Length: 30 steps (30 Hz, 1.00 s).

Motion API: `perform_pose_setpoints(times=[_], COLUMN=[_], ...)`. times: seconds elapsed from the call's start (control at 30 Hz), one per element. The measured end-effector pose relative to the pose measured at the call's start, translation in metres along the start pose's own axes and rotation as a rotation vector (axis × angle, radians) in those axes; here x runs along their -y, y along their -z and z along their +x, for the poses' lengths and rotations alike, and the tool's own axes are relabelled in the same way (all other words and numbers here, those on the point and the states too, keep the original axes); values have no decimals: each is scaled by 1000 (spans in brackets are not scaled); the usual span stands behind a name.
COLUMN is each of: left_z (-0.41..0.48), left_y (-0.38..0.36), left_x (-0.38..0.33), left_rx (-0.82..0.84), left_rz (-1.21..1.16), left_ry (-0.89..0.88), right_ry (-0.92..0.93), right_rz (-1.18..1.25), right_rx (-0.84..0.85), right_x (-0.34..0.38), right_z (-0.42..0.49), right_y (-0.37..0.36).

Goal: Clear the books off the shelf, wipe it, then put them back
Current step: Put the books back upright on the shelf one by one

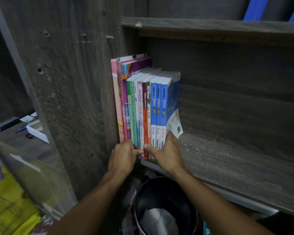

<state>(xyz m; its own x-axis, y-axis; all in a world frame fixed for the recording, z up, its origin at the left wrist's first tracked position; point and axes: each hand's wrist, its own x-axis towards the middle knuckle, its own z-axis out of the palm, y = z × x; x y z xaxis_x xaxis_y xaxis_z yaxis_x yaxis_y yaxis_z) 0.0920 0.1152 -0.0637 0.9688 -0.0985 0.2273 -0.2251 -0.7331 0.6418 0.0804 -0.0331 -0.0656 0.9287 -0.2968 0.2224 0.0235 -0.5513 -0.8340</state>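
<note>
A row of several upright books (143,107) stands at the left end of the dark wooden shelf (227,163), against its side panel. Tall pink and purple ones are on the left and three blue "fokus" books on the right. My left hand (124,155) grips the bottom of the left-hand spines, with its thumb against the middle books. My right hand (166,153) grips the bottom of the blue books; its fingers wrap around the outer cover, which curls outward at the lower corner.
The shelf board to the right of the books is bare and scratched. A black bin (163,206) with white paper inside stands on the floor under my arms. Yellow papers (8,207) lie at the lower left, and pens (20,128) rest on a desk behind.
</note>
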Motion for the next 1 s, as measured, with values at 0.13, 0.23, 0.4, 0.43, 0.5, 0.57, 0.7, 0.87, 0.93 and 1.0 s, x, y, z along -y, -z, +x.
perform_pose_setpoints(times=[0.13, 0.23, 0.4, 0.43, 0.5, 0.57, 0.7, 0.87, 0.93, 1.0], left_z=[-3, -4, -6, -7, -8, -9, -12, -23, -31, -40], left_y=[0, 5, 15, 17, 19, 22, 25, 30, 30, 30], left_x=[-1, 1, 2, 1, -1, -6, -18, -35, -42, -50], left_rx=[10, 0, -51, -45, -34, -19, 14, 36, 42, 31], left_rz=[-28, -42, -17, -12, -2, 9, 8, 14, 24, 36], left_ry=[-3, 15, -46, -52, -65, -86, -119, -169, -208, -253], right_ry=[-42, -42, -40, -46, -64, -69, -68, -21, 12, 57], right_rz=[-5, -6, 48, 63, 67, 57, 68, 61, 17, -63], right_rx=[-93, -104, -60, -37, 5, 54, 146, 177, 170, 163], right_x=[8, 10, 5, 4, 1, 1, 10, 28, 35, 38], right_z=[-2, -3, -3, -3, -2, -2, -8, -31, -40, -49], right_y=[-11, -11, -6, -3, 4, 13, 33, 59, 72, 85])
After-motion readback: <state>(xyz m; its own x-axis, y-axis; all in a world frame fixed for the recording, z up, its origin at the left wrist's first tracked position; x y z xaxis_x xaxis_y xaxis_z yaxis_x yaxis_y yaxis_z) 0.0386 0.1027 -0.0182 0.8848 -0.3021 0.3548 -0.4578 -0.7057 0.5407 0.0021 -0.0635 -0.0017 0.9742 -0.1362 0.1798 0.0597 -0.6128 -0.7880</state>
